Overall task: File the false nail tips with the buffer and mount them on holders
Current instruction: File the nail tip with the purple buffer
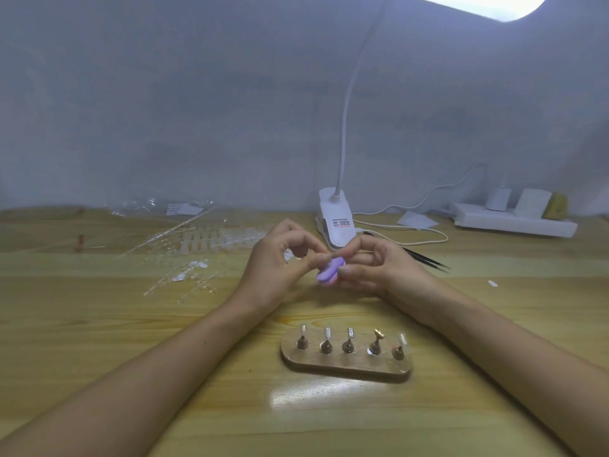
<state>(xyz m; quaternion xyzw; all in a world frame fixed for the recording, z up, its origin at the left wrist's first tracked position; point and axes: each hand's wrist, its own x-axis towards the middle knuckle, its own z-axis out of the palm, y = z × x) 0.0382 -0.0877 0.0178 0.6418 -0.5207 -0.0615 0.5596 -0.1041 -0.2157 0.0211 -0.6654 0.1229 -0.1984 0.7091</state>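
Note:
Above the middle of the wooden table, my right hand [379, 268] grips a small purple buffer block [329, 272] between thumb and fingers. My left hand [276, 262] pinches something tiny against the buffer's top end; the nail tip itself is too small to make out. Nearer to me stands a wooden holder base [346, 366] with several upright holders [347, 344], some with clear nail tips on top. Loose clear nail tips and plastic strips [197, 255] lie at the left.
A white clip lamp [336, 222] stands behind the hands, its cable trailing right. Black tweezers [425, 258] lie right of my right hand. A white power strip [514, 222] sits at the back right, a small red item [79, 242] at far left.

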